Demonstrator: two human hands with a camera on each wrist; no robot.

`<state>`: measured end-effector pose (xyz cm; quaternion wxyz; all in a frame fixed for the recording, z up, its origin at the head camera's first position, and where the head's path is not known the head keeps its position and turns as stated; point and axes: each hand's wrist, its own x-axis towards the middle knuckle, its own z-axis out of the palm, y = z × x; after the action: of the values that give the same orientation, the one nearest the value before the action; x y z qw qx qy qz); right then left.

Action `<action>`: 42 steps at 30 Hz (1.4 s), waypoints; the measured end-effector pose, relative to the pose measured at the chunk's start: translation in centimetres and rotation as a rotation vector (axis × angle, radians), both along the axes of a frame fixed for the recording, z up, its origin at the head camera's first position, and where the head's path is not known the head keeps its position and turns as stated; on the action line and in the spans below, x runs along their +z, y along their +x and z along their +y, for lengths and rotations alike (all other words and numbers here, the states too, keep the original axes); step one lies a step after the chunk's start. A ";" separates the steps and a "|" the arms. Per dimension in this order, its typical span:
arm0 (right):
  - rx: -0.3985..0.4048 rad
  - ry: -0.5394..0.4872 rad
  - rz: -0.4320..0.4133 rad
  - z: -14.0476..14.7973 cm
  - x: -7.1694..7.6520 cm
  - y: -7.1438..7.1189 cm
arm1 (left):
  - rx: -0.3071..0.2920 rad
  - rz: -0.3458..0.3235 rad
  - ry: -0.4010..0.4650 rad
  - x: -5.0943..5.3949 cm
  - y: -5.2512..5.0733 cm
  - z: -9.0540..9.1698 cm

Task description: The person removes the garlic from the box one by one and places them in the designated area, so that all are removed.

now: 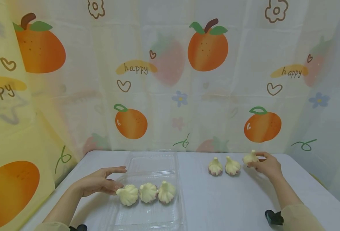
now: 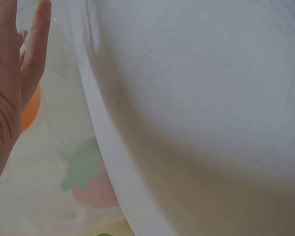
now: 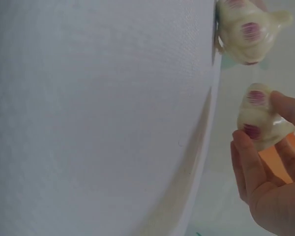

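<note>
Fingers of the right hand (image 1: 266, 165) pinch a garlic bulb (image 1: 249, 158) at the right of the head view, while the left hand (image 1: 99, 182) has its fingers loosely extended beside three bulbs (image 1: 148, 193) in a clear plastic box (image 1: 142, 218), lower center, thumb contact unclear. Likely trouble: the smooth-looking bulb could slip from that fingertip pinch, or a low sweep toward frame left could knock the two bulbs (image 1: 215, 167) on the white table (image 1: 222, 205). Writing: "happy" twice on the backdrop (image 1: 164, 106), cropped "ppy" at left edge; no brand or label readable.
</note>
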<state>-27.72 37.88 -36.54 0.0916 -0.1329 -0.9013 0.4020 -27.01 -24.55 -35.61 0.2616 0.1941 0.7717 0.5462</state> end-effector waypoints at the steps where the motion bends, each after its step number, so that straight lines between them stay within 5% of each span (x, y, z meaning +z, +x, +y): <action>1: 0.002 -0.005 -0.006 0.0 0.0 0.0 | 0.000 0.000 0.000 0.0 0.0 0.0; 26: 0.042 0.096 -0.072 0.3 -0.5 0.2 | -0.005 0.007 0.003 -0.2 -0.1 -0.1; 42: 0.063 0.064 -0.095 0.2 -0.5 0.4 | -0.009 0.005 0.006 -0.3 -0.2 -0.1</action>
<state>-27.30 38.09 -37.03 0.0402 -0.1203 -0.9207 0.3692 -27.17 -24.68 -35.86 0.2616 0.1994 0.7698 0.5470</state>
